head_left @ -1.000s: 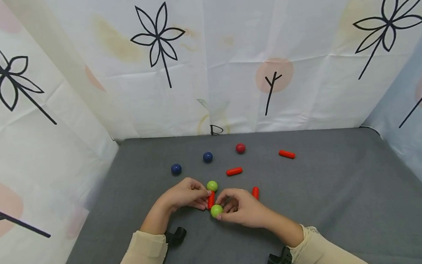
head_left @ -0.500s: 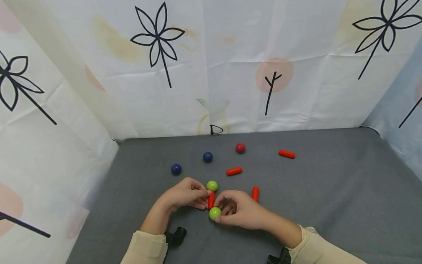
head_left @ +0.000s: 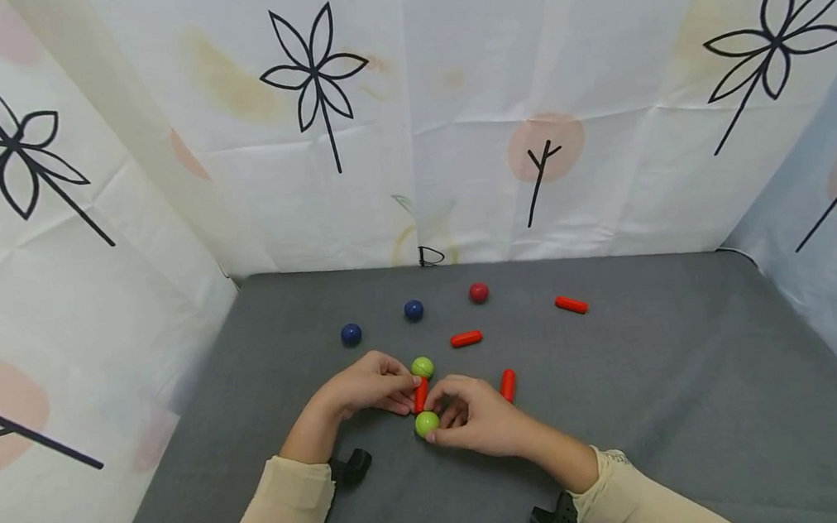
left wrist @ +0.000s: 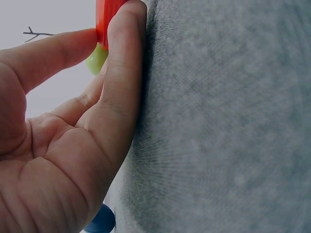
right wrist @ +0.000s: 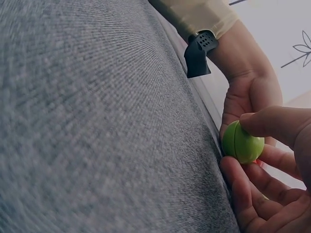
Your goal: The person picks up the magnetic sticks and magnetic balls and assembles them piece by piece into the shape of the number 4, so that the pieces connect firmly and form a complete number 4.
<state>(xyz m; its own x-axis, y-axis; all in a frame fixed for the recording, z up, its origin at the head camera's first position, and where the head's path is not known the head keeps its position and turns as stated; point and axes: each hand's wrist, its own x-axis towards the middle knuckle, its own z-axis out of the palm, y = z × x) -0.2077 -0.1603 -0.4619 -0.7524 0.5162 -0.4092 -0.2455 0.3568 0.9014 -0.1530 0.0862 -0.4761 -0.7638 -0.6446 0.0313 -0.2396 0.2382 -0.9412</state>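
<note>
So the left hand (head_left: 370, 386) has a narrow grip, pinching a red stick (head_left: 420, 396) down at the grey worktop (head_left: 669, 389). Right hand (head_left: 480, 418) has its grip on a green ball (head_left: 427, 424), thumb and fingers, right by the stick's near end; can't tell if they're actually joined. There's a second green ball (head_left: 423, 367) at the far end, and a spare red stick (head_left: 508, 385) just beside the right hand.
</note>
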